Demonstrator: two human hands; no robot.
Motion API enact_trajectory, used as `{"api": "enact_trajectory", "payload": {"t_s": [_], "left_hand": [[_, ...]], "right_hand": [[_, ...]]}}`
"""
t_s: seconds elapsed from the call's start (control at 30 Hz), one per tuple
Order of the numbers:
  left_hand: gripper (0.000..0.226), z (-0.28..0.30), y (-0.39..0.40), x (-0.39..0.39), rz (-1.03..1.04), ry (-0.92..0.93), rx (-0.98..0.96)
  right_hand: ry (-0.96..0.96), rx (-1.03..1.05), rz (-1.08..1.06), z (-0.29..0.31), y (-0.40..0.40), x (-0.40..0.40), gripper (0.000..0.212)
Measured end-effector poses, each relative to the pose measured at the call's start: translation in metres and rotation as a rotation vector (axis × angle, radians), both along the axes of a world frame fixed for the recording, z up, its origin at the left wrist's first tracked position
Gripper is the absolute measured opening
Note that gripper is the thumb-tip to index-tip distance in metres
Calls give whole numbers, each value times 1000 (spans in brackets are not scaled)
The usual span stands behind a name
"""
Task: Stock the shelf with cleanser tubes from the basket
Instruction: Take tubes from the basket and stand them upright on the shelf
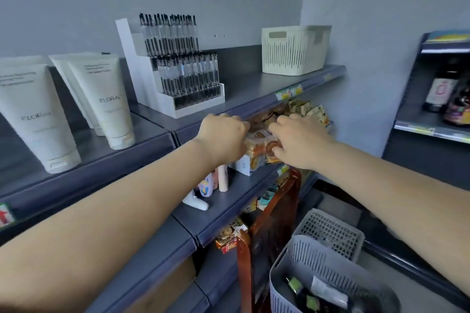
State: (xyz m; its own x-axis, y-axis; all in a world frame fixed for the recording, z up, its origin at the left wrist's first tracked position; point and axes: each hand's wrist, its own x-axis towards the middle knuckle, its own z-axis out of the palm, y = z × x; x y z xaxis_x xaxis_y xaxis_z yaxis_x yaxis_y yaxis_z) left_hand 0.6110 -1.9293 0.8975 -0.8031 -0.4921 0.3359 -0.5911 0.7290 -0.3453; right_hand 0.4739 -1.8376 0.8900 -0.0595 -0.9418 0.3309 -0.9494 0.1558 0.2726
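White "FLORAL" cleanser tubes (pixel 106 99) stand cap-down on the top shelf (pixel 254 89) at the left. A grey basket (pixel 328 269) at the bottom right holds dark packets and a pale item. My left hand (pixel 223 134) and my right hand (pixel 300 142) both reach under the top shelf to the second shelf. Their fingers curl around a stack of orange-brown snack packets (pixel 259 146) in a white box. Neither hand holds a tube.
A white pen display (pixel 178 73) and a cream basket (pixel 295 49) sit on the top shelf. Small bottles (pixel 207 185) stand on the second shelf. A brown wooden chair back (pixel 277 218) stands before the shelves, beside a grey mesh crate (pixel 333 234). Another shelf unit with bottles (pixel 442 94) is at right.
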Motion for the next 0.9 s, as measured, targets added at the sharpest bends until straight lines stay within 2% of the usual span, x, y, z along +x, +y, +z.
{"api": "enact_trajectory", "payload": {"t_s": [0.27, 0.63, 0.9], "left_hand": [[36, -77, -41, -72, -188, -83, 116], [36, -210, -55, -149, -406, -205, 419], [29, -312, -30, -193, -458, -477, 602]], "right_hand": [[-72, 169, -193, -70, -15, -52, 42], [-340, 328, -448, -201, 16, -109, 43], [-643, 441, -612, -305, 51, -148, 46]]}}
